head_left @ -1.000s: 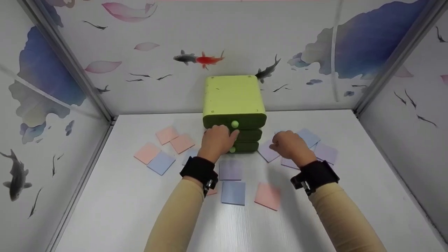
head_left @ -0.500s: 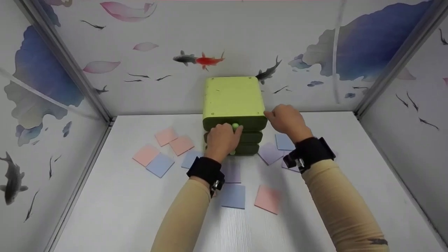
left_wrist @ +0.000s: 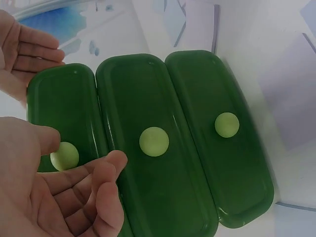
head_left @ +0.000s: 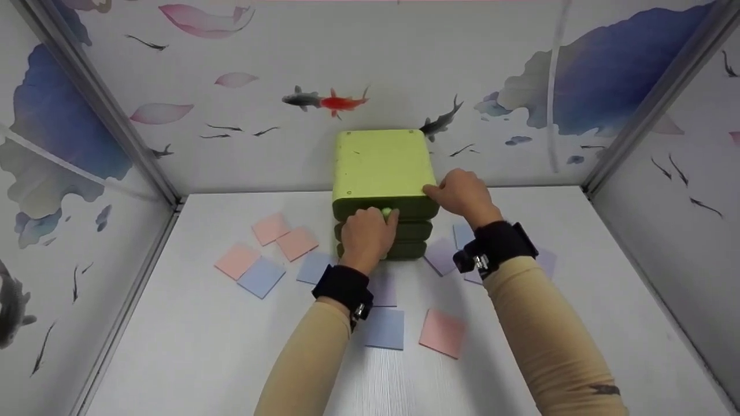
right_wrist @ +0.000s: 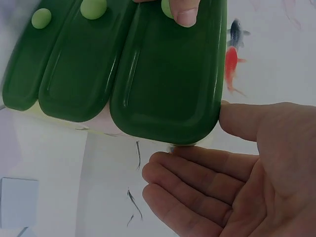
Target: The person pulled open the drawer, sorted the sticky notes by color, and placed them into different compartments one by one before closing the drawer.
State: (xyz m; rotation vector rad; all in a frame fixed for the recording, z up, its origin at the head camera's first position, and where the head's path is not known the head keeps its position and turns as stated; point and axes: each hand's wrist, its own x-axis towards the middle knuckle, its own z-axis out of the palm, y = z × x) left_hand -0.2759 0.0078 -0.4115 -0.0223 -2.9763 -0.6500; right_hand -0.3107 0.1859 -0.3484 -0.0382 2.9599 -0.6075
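Note:
A lime-green cabinet [head_left: 381, 162] with three dark green drawer fronts stands against the back wall. My left hand [head_left: 368, 237] is at the top drawer [left_wrist: 59, 98], pinching its round light-green knob [left_wrist: 64, 156] between thumb and index finger while the other fingers curl below. The middle knob [left_wrist: 154, 141] and bottom knob [left_wrist: 227, 125] show untouched in the left wrist view. My right hand [head_left: 465, 193] grips the cabinet's front right corner, thumb on the top surface and fingers along the side. All three drawer fronts lie roughly in line.
Pink tiles [head_left: 236, 261] and blue tiles [head_left: 262, 278] lie left of the cabinet. In front are a blue tile [head_left: 384, 328] and a pink tile [head_left: 442, 333]; purple tiles [head_left: 441, 256] lie at right, partly under the right arm. Patterned walls enclose the white table [head_left: 173, 358].
The right hand has risen from above the right-hand tiles to the cabinet's top right corner. The left hand has shifted slightly up and right to the top knob.

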